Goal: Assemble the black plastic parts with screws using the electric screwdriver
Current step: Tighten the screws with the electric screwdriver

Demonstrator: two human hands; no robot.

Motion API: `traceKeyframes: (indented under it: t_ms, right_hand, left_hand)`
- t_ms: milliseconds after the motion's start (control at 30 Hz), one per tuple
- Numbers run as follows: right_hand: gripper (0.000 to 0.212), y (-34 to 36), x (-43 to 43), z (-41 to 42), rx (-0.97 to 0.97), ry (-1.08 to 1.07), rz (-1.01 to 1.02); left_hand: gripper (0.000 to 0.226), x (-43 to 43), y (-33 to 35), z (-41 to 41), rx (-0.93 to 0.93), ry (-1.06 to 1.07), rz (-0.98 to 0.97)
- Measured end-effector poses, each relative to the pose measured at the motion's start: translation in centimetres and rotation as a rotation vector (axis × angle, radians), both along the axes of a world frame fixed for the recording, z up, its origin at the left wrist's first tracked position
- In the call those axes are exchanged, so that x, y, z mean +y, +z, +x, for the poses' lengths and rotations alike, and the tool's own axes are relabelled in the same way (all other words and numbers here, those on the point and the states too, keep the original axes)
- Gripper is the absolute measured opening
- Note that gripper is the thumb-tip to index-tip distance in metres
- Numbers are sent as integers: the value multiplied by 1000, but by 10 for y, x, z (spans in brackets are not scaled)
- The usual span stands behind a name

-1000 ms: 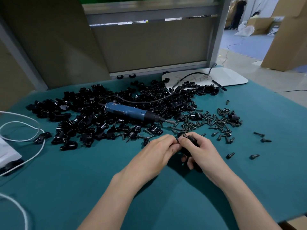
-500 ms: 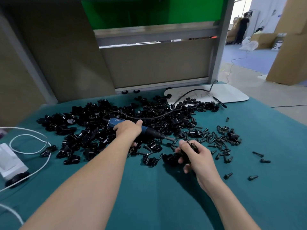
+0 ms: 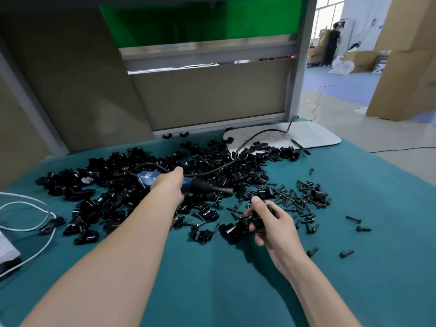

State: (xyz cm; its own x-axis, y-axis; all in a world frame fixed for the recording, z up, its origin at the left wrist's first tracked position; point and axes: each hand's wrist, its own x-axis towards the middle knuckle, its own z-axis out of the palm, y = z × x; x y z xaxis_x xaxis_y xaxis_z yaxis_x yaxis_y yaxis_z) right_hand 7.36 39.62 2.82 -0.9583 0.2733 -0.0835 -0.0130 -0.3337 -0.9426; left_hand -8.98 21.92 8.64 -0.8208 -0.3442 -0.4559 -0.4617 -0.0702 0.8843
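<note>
A big heap of black plastic parts [image 3: 113,185] covers the far half of the teal table [image 3: 212,291]. My left hand [image 3: 171,185] grips the blue electric screwdriver [image 3: 200,186], which lies over the heap with its bit pointing right. My right hand [image 3: 271,219] holds a black plastic part [image 3: 236,228] just above the cloth, fingers curled round it. Several loose black screws [image 3: 302,199] lie scattered to the right of that hand.
A white cable [image 3: 26,223] loops at the left edge beside a white box. A white board [image 3: 313,138] lies at the back right with the screwdriver's black cord across it. Grey partition panels stand behind the table. Stray screws [image 3: 354,219] dot the right side.
My left hand left the part, reached out to the heap and took hold of the screwdriver. My right hand kept the black part and stayed near the table's middle.
</note>
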Motion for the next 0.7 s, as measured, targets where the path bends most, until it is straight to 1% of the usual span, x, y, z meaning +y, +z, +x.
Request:
traceKeyframes:
  t_ms: [33,67,100,133,233,300,333,367,433,500,567,633,700]
  right_hand:
    - [24,0,0,0,-4,-4,-3]
    - [24,-1,1,-1,-8,-8,-5]
    - [24,-2,2,-2,-13,-12,-8]
    - [22,-3,3,-4,-19,-14,-14]
    - [18,-4,2,-7,-31,-16,-27]
    - [19,-5,1,-8,-35,-23,-16]
    - [19,-5,0,-9,-34,-27,-11]
    - [19,-5,0,-9,-35,-29,-7]
    - [19,-5,1,-10,-45,-33,-6]
    - [18,-4,1,-11,-48,-39,-2]
    - [18,-5,-1,-12,-49,-47,3]
    - [20,-6,-1,-12,-45,-57,18]
    - [22,-6,-1,-12,-43,-60,41]
  left_hand:
    - [27,-1,0,2,30,-3,63]
    - [19,-2,2,6,60,0,169]
    - [11,-3,3,10,96,2,304]
    - [9,-5,5,14,146,2,447]
    - [14,-10,10,17,278,-19,807]
    - [31,-7,16,16,262,-20,962]
    - [37,-4,19,16,238,-8,980]
    - [39,0,20,16,222,9,972]
    - [30,8,18,17,256,0,954]
    - [20,17,16,21,368,-67,908]
    - [16,25,18,24,498,-109,843]
    - [15,35,22,29,594,-147,833]
    - [14,44,23,33,637,-168,857]
